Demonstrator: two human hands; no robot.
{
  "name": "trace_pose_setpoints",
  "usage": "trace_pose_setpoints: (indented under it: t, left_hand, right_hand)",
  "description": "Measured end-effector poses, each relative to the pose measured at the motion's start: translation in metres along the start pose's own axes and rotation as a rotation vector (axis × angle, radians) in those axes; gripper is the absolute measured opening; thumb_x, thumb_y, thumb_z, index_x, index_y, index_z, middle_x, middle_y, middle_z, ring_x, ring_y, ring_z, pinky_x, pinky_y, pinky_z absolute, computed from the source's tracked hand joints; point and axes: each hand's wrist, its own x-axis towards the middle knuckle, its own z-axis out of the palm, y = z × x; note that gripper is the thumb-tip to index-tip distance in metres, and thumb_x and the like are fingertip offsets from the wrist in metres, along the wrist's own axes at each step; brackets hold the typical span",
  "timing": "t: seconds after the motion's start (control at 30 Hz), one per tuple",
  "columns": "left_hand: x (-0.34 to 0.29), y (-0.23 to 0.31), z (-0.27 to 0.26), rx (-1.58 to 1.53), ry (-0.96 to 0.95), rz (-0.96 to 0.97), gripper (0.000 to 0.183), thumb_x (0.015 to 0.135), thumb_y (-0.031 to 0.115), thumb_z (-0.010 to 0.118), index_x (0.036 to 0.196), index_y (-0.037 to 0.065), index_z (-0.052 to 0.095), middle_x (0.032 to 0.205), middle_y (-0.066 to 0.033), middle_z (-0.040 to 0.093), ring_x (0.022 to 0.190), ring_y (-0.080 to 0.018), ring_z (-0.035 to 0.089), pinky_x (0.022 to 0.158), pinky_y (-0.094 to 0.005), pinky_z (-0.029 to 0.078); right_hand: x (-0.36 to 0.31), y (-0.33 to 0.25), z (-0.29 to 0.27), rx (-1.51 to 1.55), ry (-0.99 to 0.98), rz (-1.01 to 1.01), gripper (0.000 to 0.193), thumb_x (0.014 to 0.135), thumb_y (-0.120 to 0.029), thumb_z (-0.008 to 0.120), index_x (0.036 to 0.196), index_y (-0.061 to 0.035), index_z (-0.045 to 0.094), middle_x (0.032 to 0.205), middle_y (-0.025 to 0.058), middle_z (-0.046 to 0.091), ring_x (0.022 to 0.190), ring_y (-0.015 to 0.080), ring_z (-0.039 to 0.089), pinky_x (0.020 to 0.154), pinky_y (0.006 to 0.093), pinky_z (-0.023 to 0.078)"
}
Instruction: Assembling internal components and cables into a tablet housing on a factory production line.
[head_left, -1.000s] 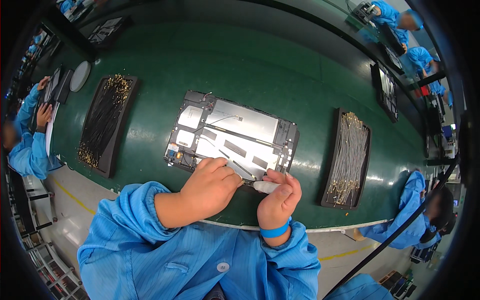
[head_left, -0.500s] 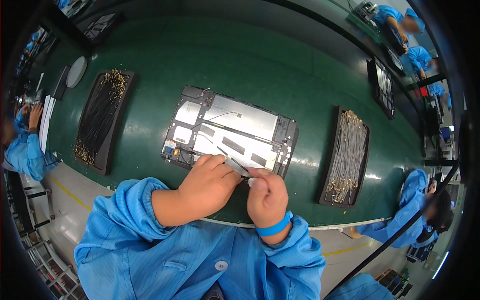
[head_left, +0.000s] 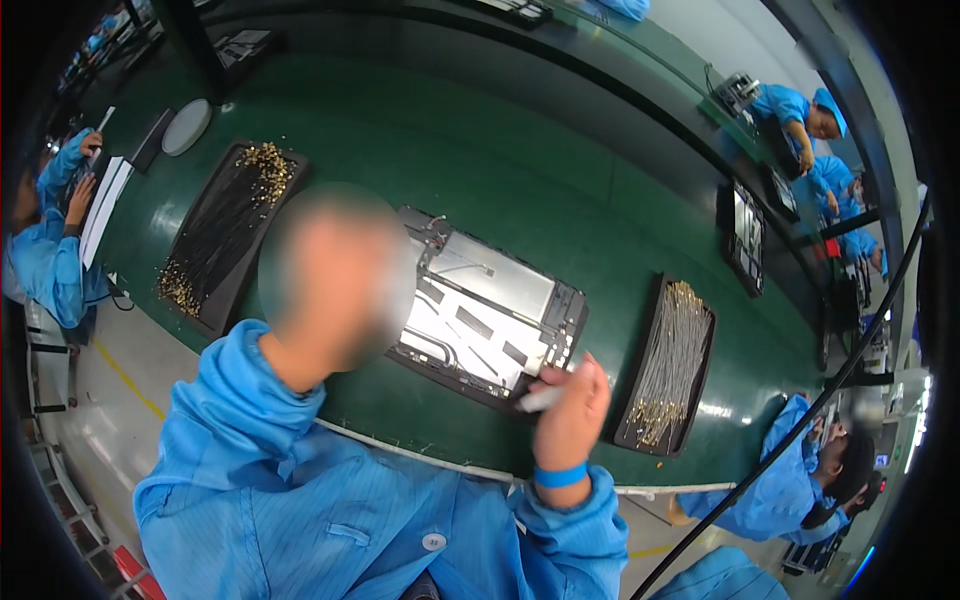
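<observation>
Head view: an opened flat device (head_left: pixel 485 312) is lying on the green table (head_left: pixel 540 170), between the left hand (head_left: pixel 340 280) and the right hand (head_left: pixel 572 420).
Device's long axis: it is running aslant, from far left to near right.
Right-hand side: the device is lying ahead and to the left of these fingers (head_left: pixel 593 375), which are reaching its near right corner; they are curling part-way, and a white piece (head_left: pixel 541 400) is showing at their tips, whether worn or gripped I cannot tell.
Left-hand side: a blur is covering this hand over the device's left end; how far its fingers are parting, and what they are holding, I cannot tell.
Nearer hand: the right is sitting closest to the near edge; the left's height is staying unclear.
Cable trays: dark cables (head_left: pixel 205 235) are lying left, grey cables (head_left: pixel 670 360) right.
</observation>
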Motion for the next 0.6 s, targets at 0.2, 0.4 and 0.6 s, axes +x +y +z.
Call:
trace_pose_setpoints:
  t: [0.2,0.4,0.6]
  left_hand:
    - [-0.045,-0.020,-0.033,-0.563,-0.639,-0.447,0.026,0.077,0.016,0.054,0.098,0.001,0.056,0.090,-0.0178,0.055,0.090,-0.0355,0.048,0.082,-0.0402,0.036]
    - [-0.060,-0.032,-0.010,-0.440,-0.406,-0.238,0.030,0.082,0.022,0.048,0.101,0.000,0.055,0.094,-0.0171,0.057,0.096,-0.0346,0.049,0.082,-0.0393,0.035]
    - [-0.048,-0.040,0.000,-0.419,-0.431,-0.291,0.039,0.081,0.025,0.048,0.110,-0.002,0.048,0.104,-0.0197,0.052,0.103,-0.0355,0.045,0.085,-0.0399,0.035]
  right_hand:
    - [-0.006,-0.003,-0.042,-0.215,-0.063,0.364,0.051,0.084,-0.028,0.049,0.124,0.0011,0.033,0.093,0.0088,0.051,0.063,0.0136,0.051,0.048,0.0242,0.044]
    - [0.003,-0.022,-0.031,-0.080,-0.250,0.690,0.029,0.083,-0.033,0.050,0.094,-0.0060,0.047,0.070,0.0030,0.050,0.050,0.0134,0.049,0.038,0.0253,0.040]
    - [0.022,-0.029,-0.005,-0.024,-0.319,0.702,0.021,0.082,-0.027,0.052,0.093,-0.0094,0.047,0.069,0.0021,0.050,0.046,0.0118,0.046,0.035,0.0238,0.038]
